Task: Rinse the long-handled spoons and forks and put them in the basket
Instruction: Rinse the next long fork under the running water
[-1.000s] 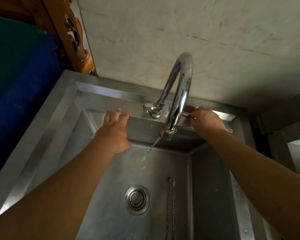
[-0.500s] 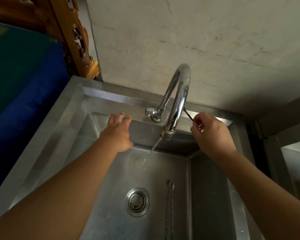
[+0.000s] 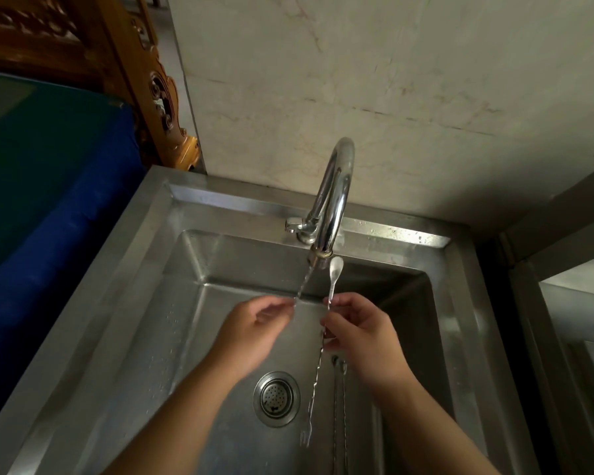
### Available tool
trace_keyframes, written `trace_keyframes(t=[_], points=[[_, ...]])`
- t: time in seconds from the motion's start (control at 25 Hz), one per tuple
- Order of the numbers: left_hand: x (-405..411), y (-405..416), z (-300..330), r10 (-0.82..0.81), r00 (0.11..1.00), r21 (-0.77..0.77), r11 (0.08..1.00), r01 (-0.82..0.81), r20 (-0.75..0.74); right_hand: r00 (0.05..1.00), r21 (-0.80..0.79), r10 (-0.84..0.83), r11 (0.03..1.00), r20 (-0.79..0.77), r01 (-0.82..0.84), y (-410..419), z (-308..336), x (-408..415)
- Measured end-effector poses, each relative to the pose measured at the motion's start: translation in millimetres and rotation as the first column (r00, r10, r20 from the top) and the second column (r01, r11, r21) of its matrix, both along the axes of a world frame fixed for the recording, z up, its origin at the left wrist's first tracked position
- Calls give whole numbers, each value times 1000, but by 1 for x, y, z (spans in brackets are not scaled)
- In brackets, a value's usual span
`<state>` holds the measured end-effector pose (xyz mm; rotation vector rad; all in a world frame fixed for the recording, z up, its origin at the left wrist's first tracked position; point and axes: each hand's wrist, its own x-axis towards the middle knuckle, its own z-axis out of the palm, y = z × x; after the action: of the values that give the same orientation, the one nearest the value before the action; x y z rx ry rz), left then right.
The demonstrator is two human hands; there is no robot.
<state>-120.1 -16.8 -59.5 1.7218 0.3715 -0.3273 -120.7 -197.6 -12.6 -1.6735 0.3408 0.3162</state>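
Note:
My right hand (image 3: 360,332) is shut on the twisted middle of a long-handled utensil (image 3: 318,371), held over the sink basin. Its spoon end (image 3: 335,266) points up beside the faucet spout, and its small fork end (image 3: 305,437) hangs low near the drain. My left hand (image 3: 254,329) is to the left of it, fingers loosely curled and holding nothing, its fingertips in the thin water stream (image 3: 302,286). A second long twisted utensil (image 3: 339,406) lies on the basin floor under my right wrist. No basket is in view.
The chrome gooseneck faucet (image 3: 335,197) runs at the back of the steel sink (image 3: 144,255). A round drain strainer (image 3: 276,398) sits in the basin floor. A blue and green surface (image 3: 48,186) lies left; a metal shelf frame (image 3: 563,303) stands right.
My right hand lifted the long utensil from the ledge behind the faucet and brought it forward over the basin. My left hand came off the basin's back wall into the water stream.

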Motion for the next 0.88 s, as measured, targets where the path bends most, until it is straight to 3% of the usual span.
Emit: trace_keyframes(t=[0.12,0.2,0.44,0.64,0.88], points=[[-32,-10,4,9,1000,-232,973,-12,-18,1000,42,28,999,-13,-28,13,-3,-7],[-46,-10,6,21,1000,-275,961,-24,-12,999,84,37,996,-20,-35,20,-3,-8],[-64,-5,2,134,991,-241,963,-123,29,996,171,47,985,-81,-33,36,-5,-12],[-71,-8,3,137,991,-244,961,-133,0,985,132,94,988,-142,-76,36,-5,-13],[-68,-13,1,106,994,-213,971,-109,-28,991,161,20,987,-132,1,31,2,0]])
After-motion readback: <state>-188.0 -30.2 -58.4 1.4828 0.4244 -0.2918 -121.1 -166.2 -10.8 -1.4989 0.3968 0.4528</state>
